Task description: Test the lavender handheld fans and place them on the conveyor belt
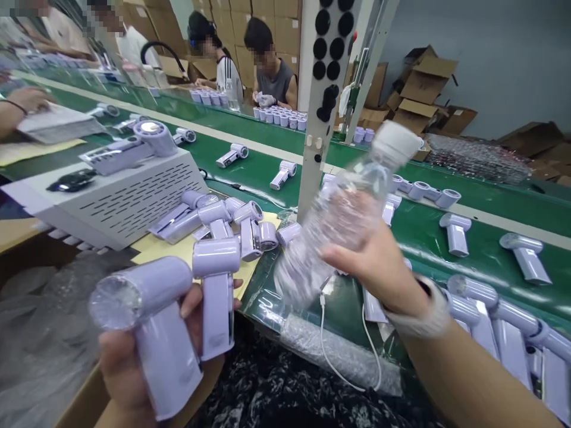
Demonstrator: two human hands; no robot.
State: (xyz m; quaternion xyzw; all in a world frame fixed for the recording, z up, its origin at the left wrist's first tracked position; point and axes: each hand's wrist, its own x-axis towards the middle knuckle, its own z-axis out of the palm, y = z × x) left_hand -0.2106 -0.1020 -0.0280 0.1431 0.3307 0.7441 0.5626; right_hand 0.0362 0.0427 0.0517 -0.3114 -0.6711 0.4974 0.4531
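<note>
My left hand [120, 368], at the lower left, is closed around two lilac handheld fans. The larger-looking fan [165, 345] is nearest the camera, and the second fan [216, 297] stands upright just right of it. My right hand [379, 261], with a pale band at the wrist, grips a clear plastic bottle [343, 208] with a white cap. The bottle is tilted, blurred, and held above the green bench edge. A pile of lilac fans [218, 217] lies on yellow paper [160, 246] between the hands, farther back.
A slotted white metal box [134, 196] carries a fan and a dark object. A metal post [319, 107] rises behind the bottle. More fans [513, 321] crowd the right side; a white cable [323, 339] loops at the front edge. People sit across the green belt [263, 166].
</note>
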